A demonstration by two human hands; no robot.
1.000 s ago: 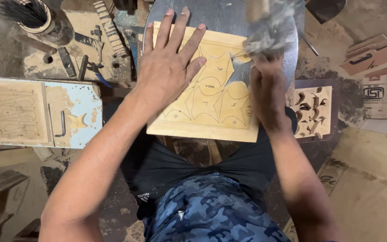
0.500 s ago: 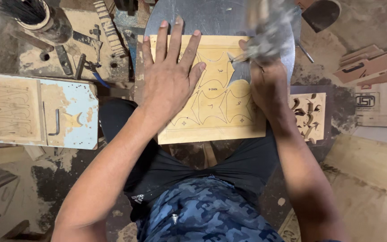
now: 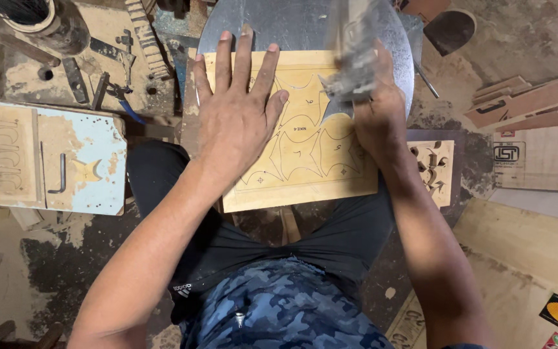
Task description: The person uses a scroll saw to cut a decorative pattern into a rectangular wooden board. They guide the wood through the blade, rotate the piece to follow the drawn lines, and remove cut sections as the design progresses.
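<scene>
A pale wooden panel [image 3: 298, 155], marked with a drawn pattern of curved, pointed shapes, is laid flat on a round grey metal tabletop [image 3: 272, 26], with its near edge projecting over the seated person's lap. The left hand [image 3: 237, 119] is pressed palm-down on the left part of the panel, released and flat, with the fingers spread and pointing away from the body. The right hand [image 3: 376, 119] is set at the panel's right edge and is curled against it, just below a blurred metal saw part [image 3: 353, 61] that stands over the upper right of the panel; whether the panel edge is truly gripped by this hand cannot be told, since the fingers are partly hidden and blurred. An opening is already seen cut through the panel beside the saw part.

To the left, a light blue and bare wooden board [image 3: 46, 158] is seen, with a small bent metal key [image 3: 59, 181] lying on it. Beyond it, a round container [image 3: 46, 22] holding dark bristles is placed among scattered metal tools. To the right of the panel, a small fretwork piece [image 3: 435, 169] with cut-out shapes is found, and further right a stack of plywood offcuts [image 3: 531, 123] is lying on the dusty floor.
</scene>
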